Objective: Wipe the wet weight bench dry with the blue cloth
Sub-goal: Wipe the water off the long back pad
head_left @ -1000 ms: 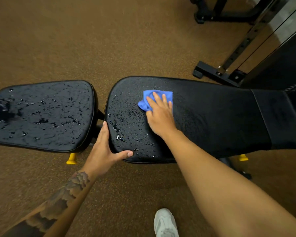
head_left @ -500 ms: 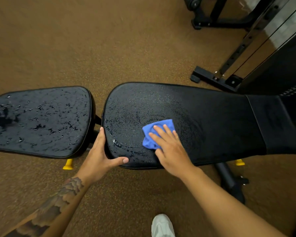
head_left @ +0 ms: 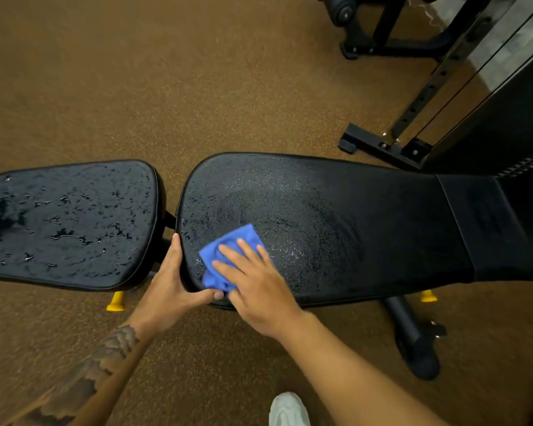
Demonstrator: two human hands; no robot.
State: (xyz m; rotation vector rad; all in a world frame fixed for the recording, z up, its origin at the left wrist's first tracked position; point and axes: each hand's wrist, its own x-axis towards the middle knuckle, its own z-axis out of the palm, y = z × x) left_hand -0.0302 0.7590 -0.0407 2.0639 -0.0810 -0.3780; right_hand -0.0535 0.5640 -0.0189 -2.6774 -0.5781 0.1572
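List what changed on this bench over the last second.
The right hand slid the blue cloth from the far side of the back pad toward its near left corner, close to the left hand. The left hand kept gripping that corner; the seat pad stays beaded with water.

Head camera looks steeply down, close over the bench (head_left: 382, 226); edges seemingly bowed.

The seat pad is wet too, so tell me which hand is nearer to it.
Left. The left hand grips the end of the back pad, at the gap beside the seat pad. The right hand presses the cloth on the back pad, farther off.
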